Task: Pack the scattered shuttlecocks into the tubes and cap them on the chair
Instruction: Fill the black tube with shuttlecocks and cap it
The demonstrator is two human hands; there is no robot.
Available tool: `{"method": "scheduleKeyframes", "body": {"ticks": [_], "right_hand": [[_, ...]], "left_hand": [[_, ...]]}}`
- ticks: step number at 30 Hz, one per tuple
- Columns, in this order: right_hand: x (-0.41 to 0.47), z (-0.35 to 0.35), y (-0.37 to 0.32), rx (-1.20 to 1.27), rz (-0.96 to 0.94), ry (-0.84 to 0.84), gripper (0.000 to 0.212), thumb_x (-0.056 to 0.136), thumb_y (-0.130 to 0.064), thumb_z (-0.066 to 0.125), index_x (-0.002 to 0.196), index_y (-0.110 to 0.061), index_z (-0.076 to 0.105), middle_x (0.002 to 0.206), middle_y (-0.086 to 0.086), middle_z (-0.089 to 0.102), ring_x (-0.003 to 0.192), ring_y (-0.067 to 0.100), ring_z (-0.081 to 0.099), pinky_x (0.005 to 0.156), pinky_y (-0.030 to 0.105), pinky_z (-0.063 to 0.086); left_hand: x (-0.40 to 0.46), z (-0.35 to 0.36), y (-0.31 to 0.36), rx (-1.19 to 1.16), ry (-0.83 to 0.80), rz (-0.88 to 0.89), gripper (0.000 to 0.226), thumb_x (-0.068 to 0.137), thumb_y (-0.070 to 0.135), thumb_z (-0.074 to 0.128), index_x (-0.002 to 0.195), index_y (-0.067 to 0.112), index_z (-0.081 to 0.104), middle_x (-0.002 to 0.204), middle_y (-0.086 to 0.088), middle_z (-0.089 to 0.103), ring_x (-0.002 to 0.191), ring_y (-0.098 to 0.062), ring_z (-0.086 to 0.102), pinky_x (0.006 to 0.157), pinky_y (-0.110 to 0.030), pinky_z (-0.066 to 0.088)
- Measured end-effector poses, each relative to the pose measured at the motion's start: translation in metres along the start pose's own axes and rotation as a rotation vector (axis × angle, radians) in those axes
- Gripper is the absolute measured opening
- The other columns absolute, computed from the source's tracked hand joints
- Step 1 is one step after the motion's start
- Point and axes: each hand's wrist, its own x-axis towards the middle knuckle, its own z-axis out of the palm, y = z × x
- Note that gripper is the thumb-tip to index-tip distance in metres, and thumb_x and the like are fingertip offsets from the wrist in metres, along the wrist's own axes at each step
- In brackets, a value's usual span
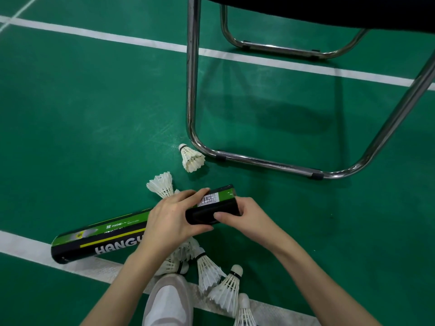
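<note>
A long green and black shuttlecock tube [98, 238] lies slanted above the green court floor. My left hand [174, 220] grips it near its upper right end. My right hand [244, 215] pinches a black cap [211, 211] held against that end of the tube. White feather shuttlecocks lie scattered on the floor: one [191, 157] by the chair leg, one [162, 184] just above my left hand, and several [223, 285] below my hands. The chair's chrome frame [266, 161] stands at the upper right, its dark seat [329, 10] at the top edge.
White court lines [94, 35] cross the floor at the top and at the bottom left. A white shoe [168, 300] stands at the bottom centre, next to the lower shuttlecocks.
</note>
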Motion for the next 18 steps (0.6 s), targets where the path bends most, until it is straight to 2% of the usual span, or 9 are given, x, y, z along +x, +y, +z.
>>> {"method": "scheduleKeyframes", "body": {"ticks": [3, 5, 9, 11, 12, 14, 16, 18], "right_hand": [[0.000, -0.003, 0.002, 0.006, -0.018, -0.050, 0.025, 0.086, -0.012, 0.064, 0.102, -0.030, 0.063, 0.104, -0.001, 0.070, 0.099, 0.008, 0.064, 0.091, 0.023, 0.049], [-0.002, -0.003, 0.004, 0.031, -0.038, -0.013, 0.023, 0.085, -0.014, 0.065, 0.100, -0.031, 0.063, 0.102, -0.003, 0.070, 0.097, 0.007, 0.064, 0.089, 0.021, 0.049], [-0.017, -0.008, 0.015, 0.101, -0.092, 0.284, 0.016, 0.085, -0.009, 0.063, 0.091, -0.024, 0.065, 0.092, -0.007, 0.069, 0.086, 0.001, 0.064, 0.079, 0.012, 0.047], [-0.029, -0.007, 0.030, 0.084, -0.041, 0.349, 0.013, 0.087, -0.008, 0.060, 0.089, -0.020, 0.064, 0.086, -0.005, 0.069, 0.080, 0.000, 0.063, 0.076, 0.014, 0.047], [-0.035, -0.004, 0.039, 0.064, 0.005, 0.313, 0.014, 0.088, -0.008, 0.058, 0.088, -0.021, 0.064, 0.082, -0.004, 0.068, 0.075, 0.002, 0.062, 0.075, 0.018, 0.049], [-0.048, 0.006, 0.057, -0.017, 0.157, 0.136, 0.013, 0.091, -0.015, 0.055, 0.090, -0.025, 0.063, 0.075, -0.002, 0.068, 0.070, 0.005, 0.062, 0.071, 0.026, 0.052], [-0.059, 0.019, 0.067, -0.011, 0.301, -0.021, 0.011, 0.093, -0.020, 0.052, 0.096, -0.024, 0.061, 0.075, 0.000, 0.069, 0.063, 0.008, 0.063, 0.061, 0.023, 0.052], [-0.066, 0.030, 0.071, 0.085, 0.372, -0.075, 0.014, 0.094, -0.020, 0.050, 0.104, -0.019, 0.060, 0.076, 0.002, 0.069, 0.058, 0.010, 0.063, 0.054, 0.021, 0.050]], "left_hand": [[-0.001, 0.001, -0.001, 0.023, 0.005, 0.003, 0.078, 0.058, 0.069, 0.062, 0.130, 0.045, 0.044, 0.121, 0.012, 0.058, 0.107, -0.016, 0.057, 0.078, -0.036, 0.048], [-0.001, 0.001, -0.002, 0.034, -0.007, 0.005, 0.078, 0.060, 0.068, 0.067, 0.131, 0.047, 0.042, 0.122, 0.013, 0.057, 0.107, -0.015, 0.056, 0.078, -0.035, 0.048], [-0.001, -0.001, -0.010, 0.048, 0.009, -0.023, 0.078, 0.061, 0.064, 0.069, 0.132, 0.046, 0.040, 0.124, 0.012, 0.057, 0.108, -0.017, 0.057, 0.074, -0.035, 0.050], [-0.002, -0.003, -0.018, 0.052, 0.034, -0.043, 0.080, 0.060, 0.067, 0.066, 0.132, 0.044, 0.041, 0.124, 0.011, 0.058, 0.107, -0.019, 0.058, 0.072, -0.037, 0.052], [-0.002, -0.003, -0.022, 0.047, 0.050, -0.050, 0.080, 0.059, 0.067, 0.065, 0.132, 0.043, 0.042, 0.123, 0.010, 0.058, 0.106, -0.020, 0.059, 0.071, -0.037, 0.053], [-0.002, -0.005, -0.027, 0.041, 0.078, -0.055, 0.080, 0.058, 0.070, 0.060, 0.131, 0.043, 0.043, 0.122, 0.011, 0.059, 0.103, -0.020, 0.060, 0.067, -0.036, 0.053], [-0.002, -0.005, -0.029, 0.042, 0.090, -0.054, 0.081, 0.058, 0.072, 0.055, 0.132, 0.042, 0.044, 0.122, 0.011, 0.059, 0.101, -0.020, 0.060, 0.066, -0.036, 0.054], [-0.003, -0.003, -0.027, 0.046, 0.095, -0.046, 0.081, 0.057, 0.072, 0.055, 0.131, 0.041, 0.045, 0.121, 0.010, 0.060, 0.101, -0.022, 0.061, 0.065, -0.037, 0.054]]}}
